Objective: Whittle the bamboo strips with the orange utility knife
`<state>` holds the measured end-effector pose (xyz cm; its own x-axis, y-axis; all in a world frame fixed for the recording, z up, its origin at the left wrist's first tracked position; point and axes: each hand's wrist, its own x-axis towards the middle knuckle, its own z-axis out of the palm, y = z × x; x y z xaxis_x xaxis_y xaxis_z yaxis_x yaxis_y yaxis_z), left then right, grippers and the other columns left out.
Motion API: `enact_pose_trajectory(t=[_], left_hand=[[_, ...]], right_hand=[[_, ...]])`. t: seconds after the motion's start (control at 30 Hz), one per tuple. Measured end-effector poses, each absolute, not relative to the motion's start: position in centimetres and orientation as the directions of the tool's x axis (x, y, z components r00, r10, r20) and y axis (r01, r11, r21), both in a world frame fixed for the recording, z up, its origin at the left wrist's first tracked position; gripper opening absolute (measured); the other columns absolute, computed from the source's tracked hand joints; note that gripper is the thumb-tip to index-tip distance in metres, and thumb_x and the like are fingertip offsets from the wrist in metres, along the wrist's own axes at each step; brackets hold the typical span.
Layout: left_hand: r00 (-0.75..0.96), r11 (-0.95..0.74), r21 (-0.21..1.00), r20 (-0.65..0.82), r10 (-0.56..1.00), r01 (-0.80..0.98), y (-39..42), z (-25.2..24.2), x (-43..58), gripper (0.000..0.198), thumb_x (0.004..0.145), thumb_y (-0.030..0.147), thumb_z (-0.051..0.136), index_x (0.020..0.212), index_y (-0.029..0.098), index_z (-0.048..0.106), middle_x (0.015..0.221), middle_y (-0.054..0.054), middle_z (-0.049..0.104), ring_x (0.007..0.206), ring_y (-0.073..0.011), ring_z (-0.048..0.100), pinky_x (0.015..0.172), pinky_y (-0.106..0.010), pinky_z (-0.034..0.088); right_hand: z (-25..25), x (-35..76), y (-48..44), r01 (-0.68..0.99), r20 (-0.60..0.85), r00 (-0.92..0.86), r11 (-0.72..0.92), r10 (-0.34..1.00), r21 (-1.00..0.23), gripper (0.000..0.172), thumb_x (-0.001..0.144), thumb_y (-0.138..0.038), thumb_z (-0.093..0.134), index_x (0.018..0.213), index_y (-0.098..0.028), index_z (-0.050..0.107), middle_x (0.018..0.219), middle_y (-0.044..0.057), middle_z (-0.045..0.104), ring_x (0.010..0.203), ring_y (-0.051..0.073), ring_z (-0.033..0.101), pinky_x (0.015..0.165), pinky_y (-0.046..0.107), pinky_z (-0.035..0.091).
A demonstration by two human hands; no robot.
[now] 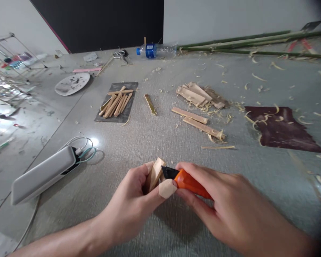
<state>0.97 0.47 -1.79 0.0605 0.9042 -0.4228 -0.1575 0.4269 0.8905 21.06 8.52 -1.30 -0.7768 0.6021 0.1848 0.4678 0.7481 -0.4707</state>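
Observation:
My left hand (133, 200) is closed around a short bamboo strip (156, 172), its pale end tilted up between thumb and fingers. A bandage (167, 189) wraps the left thumb, whose tip is close to the knife. My right hand (219, 203) grips an orange utility knife (191, 184). Its dark blade reaches the right edge of the strip; whether it cuts in I cannot tell. Beyond the hands lie two split bamboo pieces (189, 115), a thin sliver (218, 147) and a green-skinned piece (150, 104).
Several sticks lie on a dark sheet (104, 117). Flat bamboo slats (194, 94) are piled at centre right, near maroon sandpaper (289, 128) strewn with shavings. A power bank (45, 175) with cables, a plate (72, 84), a plastic bottle (151, 50) and bamboo poles (243, 43) surround them.

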Motion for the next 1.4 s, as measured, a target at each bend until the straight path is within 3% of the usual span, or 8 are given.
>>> enact_pose_trajectory(t=[0.3,0.4,0.5,0.67,0.83,1.2,1.3,1.4], left_hand=[[0.011,0.458,0.859,-0.468,0.883,-0.226,0.7,-2.1,1.3,0.045,0.092,0.057,0.074,0.079,0.022,0.049,0.049,0.013,0.034,0.039,-0.0033,0.022,0.036,-0.016,0.020],[0.013,0.480,0.848,-0.489,0.872,-0.224,0.1,-1.8,1.9,0.045,0.091,0.058,0.073,0.077,0.022,0.049,0.047,0.012,0.034,0.037,-0.0040,0.022,0.035,-0.017,0.019],[0.111,0.535,0.830,-0.523,0.845,-0.158,-0.8,-1.7,2.3,0.047,0.092,0.055,0.073,0.072,0.022,0.047,0.046,0.011,0.034,0.035,-0.0032,0.027,0.035,-0.016,0.021],[0.108,0.572,0.756,-0.571,0.814,-0.318,-0.4,-1.3,1.4,0.036,0.093,0.053,0.072,0.086,0.022,0.055,0.051,0.012,0.033,0.039,-0.0033,0.021,0.035,-0.013,0.024],[0.102,0.558,0.725,-0.570,0.815,-0.404,0.2,-0.8,0.6,0.028,0.095,0.048,0.068,0.096,0.021,0.062,0.054,0.011,0.039,0.040,-0.0042,0.025,0.036,-0.013,0.034],[0.101,0.541,0.779,-0.539,0.836,-0.318,0.2,-1.4,0.7,0.030,0.096,0.049,0.066,0.098,0.019,0.063,0.054,0.009,0.040,0.045,-0.0064,0.032,0.043,-0.015,0.041],[0.108,0.525,0.774,-0.524,0.845,-0.353,0.0,-1.7,0.6,0.030,0.099,0.045,0.057,0.102,0.018,0.067,0.057,0.006,0.043,0.047,-0.0080,0.035,0.046,-0.018,0.042],[0.145,0.546,0.732,-0.538,0.830,-0.408,-0.1,-1.8,0.3,0.039,0.100,0.046,0.043,0.102,0.017,0.069,0.060,0.004,0.044,0.048,-0.0078,0.032,0.044,-0.017,0.035]], right_hand=[[-2.5,20.5,7.5,0.558,0.303,-0.736,0.795,0.606,-0.237,0.032,0.111,-0.040,0.041,0.126,-0.017,0.058,0.092,0.007,0.079,0.051,0.018,0.069,0.043,0.033,0.038],[-2.1,20.7,8.7,0.649,0.322,-0.680,0.745,0.659,-0.155,0.034,0.112,-0.040,0.037,0.120,-0.018,0.062,0.073,0.004,0.073,0.043,0.015,0.061,0.041,0.031,0.031],[-1.4,21.4,11.1,0.846,0.362,-0.467,0.526,0.807,-0.081,0.042,0.109,-0.053,0.036,0.102,-0.022,0.064,0.050,0.000,0.056,0.033,0.017,0.047,0.042,0.031,0.021],[-1.2,21.5,12.3,0.785,0.196,-0.499,0.536,0.844,-0.310,0.034,0.105,-0.057,0.043,0.095,-0.028,0.057,0.065,0.000,0.069,0.050,0.022,0.063,0.049,0.030,0.034],[-1.1,20.8,10.9,0.706,0.047,-0.581,0.533,0.812,-0.466,0.037,0.104,-0.061,0.044,0.091,-0.029,0.057,0.066,-0.004,0.069,0.053,0.020,0.065,0.049,0.030,0.036],[-1.2,21.2,10.4,0.669,0.060,-0.617,0.564,0.784,-0.483,0.033,0.104,-0.056,0.049,0.088,-0.028,0.055,0.061,-0.004,0.064,0.047,0.017,0.060,0.045,0.029,0.034],[-1.3,21.1,10.4,0.672,0.063,-0.617,0.567,0.784,-0.477,0.033,0.103,-0.057,0.050,0.087,-0.028,0.056,0.060,-0.004,0.064,0.046,0.018,0.061,0.044,0.029,0.034],[-1.2,21.0,10.5,0.688,0.059,-0.605,0.559,0.794,-0.463,0.032,0.102,-0.056,0.050,0.086,-0.029,0.055,0.059,-0.004,0.065,0.046,0.019,0.062,0.044,0.030,0.035]])
